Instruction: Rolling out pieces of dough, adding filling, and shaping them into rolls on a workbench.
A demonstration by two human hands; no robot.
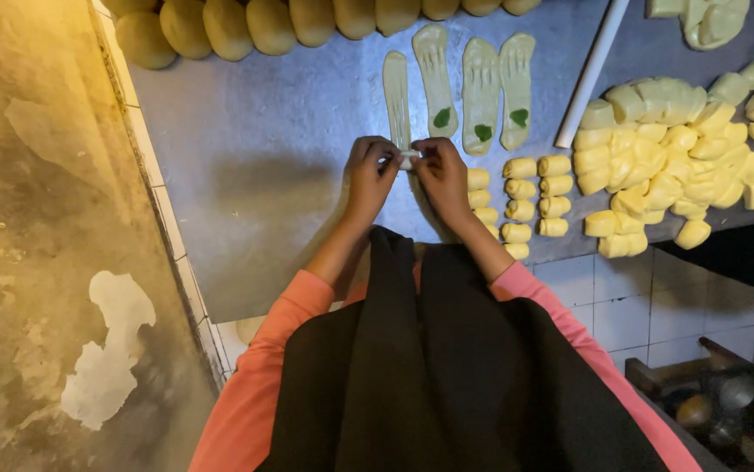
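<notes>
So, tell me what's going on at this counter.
A person's left hand and right hand pinch the near end of a flattened dough strip on the metal counter. Three more strips with green filling lie alongside, with small rolled pieces, a pile of cut dough chunks and a white rolling pin.

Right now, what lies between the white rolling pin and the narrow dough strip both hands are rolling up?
In the head view, three flattened pale-yellow dough strips with green filling dabs lie between the white rolling pin and the narrow dough strip.
</notes>
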